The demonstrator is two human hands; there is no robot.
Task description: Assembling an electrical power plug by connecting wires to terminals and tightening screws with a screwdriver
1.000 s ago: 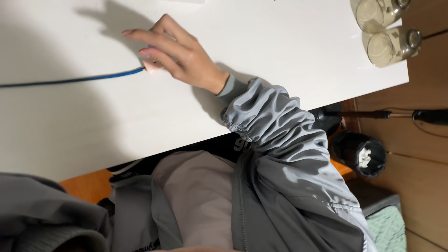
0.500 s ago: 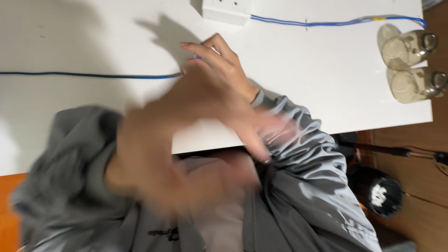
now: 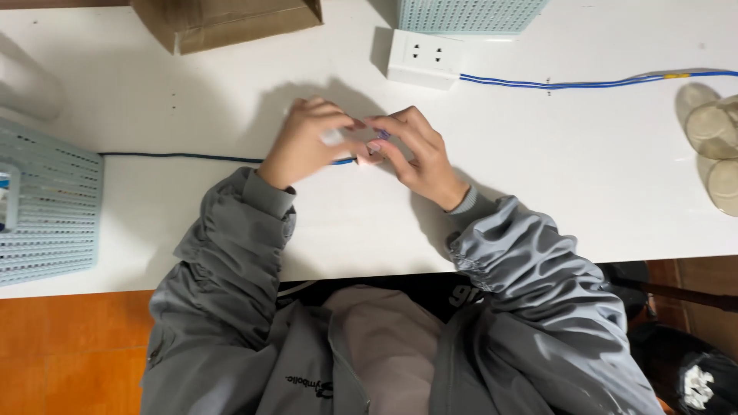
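- Both hands meet over the white desk (image 3: 538, 200), fingertips almost touching, busy with the end of a blue cable (image 3: 177, 157).
- The left hand (image 3: 307, 142) is curled shut round the cable end, and something small and pale shows between its fingers — too blurred to name.
- The right hand (image 3: 411, 150) pinches at the same spot with thumb and forefinger, closed on the tip of the cable.
- From the left hand the cable runs off to the left across the desk, toward a pale blue basket (image 3: 46, 207) at the edge.
- Just beyond the right hand sits a white socket box (image 3: 423, 55) with a second blue cable (image 3: 584, 81) leading off to the right.
- My guess at the step: working the cable's tip — the next move looks to call for a steady pinch and fine finger work, not force.
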